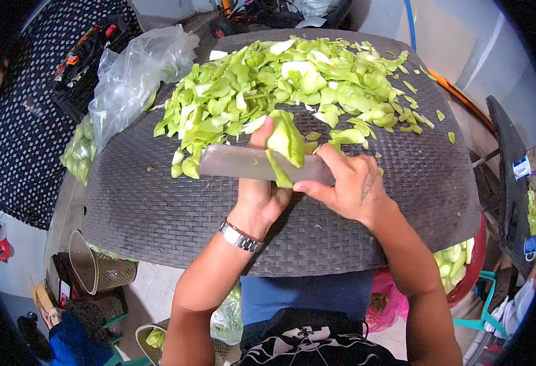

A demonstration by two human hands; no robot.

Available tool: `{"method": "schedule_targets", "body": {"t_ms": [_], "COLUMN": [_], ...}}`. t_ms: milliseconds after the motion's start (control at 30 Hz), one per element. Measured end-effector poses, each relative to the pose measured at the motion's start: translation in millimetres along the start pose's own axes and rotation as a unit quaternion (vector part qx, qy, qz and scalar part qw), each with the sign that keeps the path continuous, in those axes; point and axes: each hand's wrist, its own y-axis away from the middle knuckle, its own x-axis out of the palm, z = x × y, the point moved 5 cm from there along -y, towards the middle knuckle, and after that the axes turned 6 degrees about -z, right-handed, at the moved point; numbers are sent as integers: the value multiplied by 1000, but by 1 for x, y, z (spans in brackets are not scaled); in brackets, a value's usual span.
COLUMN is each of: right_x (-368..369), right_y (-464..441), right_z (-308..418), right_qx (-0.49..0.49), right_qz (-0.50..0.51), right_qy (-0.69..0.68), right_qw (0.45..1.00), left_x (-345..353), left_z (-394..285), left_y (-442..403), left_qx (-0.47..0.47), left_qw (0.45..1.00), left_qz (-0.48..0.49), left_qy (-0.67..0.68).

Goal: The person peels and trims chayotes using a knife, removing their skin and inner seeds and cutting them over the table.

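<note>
Left hand (262, 204) is cupping a chayote (286, 137) between the woven table (158, 201)'s near edge and peelings (231, 97) lying toward its far edge, right hand (352, 183) gripping a knife (237, 162), strip (282, 175) dangling, peeling apparently unfinished.

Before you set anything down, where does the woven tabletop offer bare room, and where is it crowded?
On the woven tabletop, mostly bare patches lie between the left edge and the left hand, and between the right hand and the right edge. Crowded: the far side, under peelings, and above the middle, around hands, knife and chayote.
</note>
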Motion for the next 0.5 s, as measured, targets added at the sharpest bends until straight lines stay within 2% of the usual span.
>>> {"method": "schedule_targets", "body": {"t_ms": [167,233,300,367,400,467,500], "right_x": [-8,-8,-13,-16,-14,-9,-6], "right_y": [-3,-6,-8,-11,-10,-6,-4], "right_z": [-5,-19,-32,-39,-36,-22,-15], "right_qx": [-21,21,69,121,94,55,36], "right_qz": [-18,-28,-15,19,3,13,18], "right_qy": [25,2,-17,-39,-79,-74,-73], "right_qw": [999,999,997,992,992,996,996], "left_x": [3,2,7,9,8,4,3], "left_z": [0,1,0,1,1,2,2], "left_y": [0,-2,4,8,7,4,2], "left_qx": [-9,-8,-40,-32,-22,2,-6], "left_qw": [1000,999,996,995,998,999,1000], "left_qz": [7,-15,75,78,40,-38,-18], "left_qy": [21,39,-24,-45,-37,-22,-21]}}
